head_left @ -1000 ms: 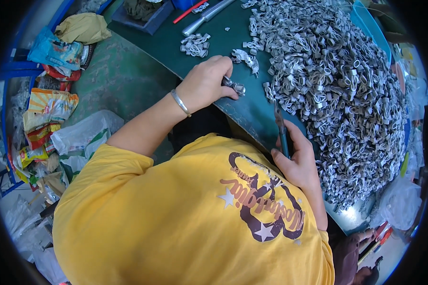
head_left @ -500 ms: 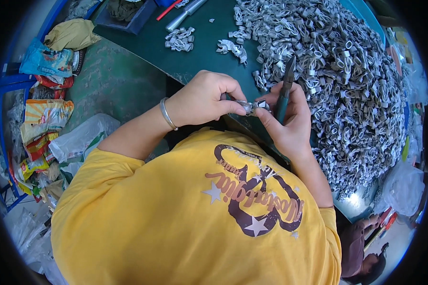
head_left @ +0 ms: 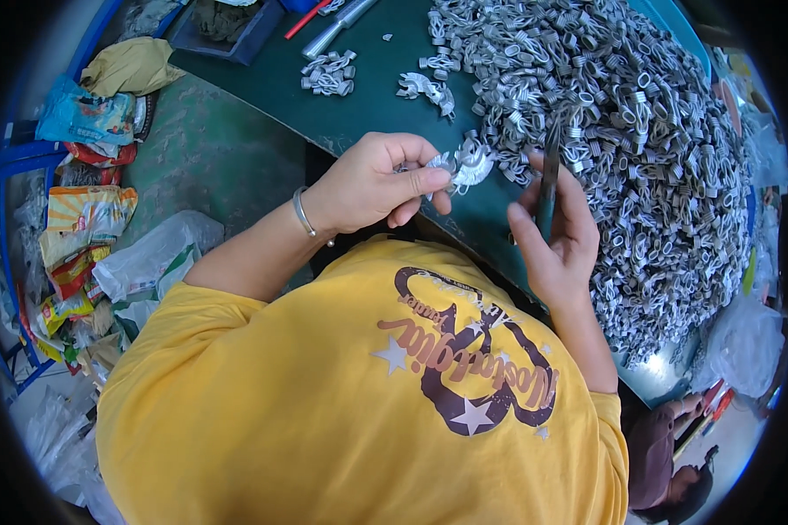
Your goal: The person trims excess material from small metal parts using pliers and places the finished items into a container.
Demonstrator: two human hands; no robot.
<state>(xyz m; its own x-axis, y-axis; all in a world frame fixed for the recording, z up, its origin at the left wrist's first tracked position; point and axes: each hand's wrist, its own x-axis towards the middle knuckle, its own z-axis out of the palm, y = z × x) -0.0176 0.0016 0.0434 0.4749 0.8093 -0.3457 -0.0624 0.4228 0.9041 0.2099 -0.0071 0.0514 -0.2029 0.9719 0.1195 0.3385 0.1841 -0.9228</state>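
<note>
Between the thumb and fingers of my left hand is a silvery ridged metal piece, its curved end sticking out toward the right. My right hand is closed around a pair of pliers with green handles, the dark jaws pointing away from me over the heap. A gap separates the two hands at the table's near edge. Just beyond the left hand lies a similar curved metal piece, loose on the green table.
A large heap of small silvery ring-shaped metal parts covers the table's right side. A small cluster of parts, a metal rod-like tool and a dark tray lie far left. Another person is at lower right.
My hands have drawn apart. The right hand with the pliers has moved right, off the metal piece; the left hand has turned, and more of the piece shows in it.
</note>
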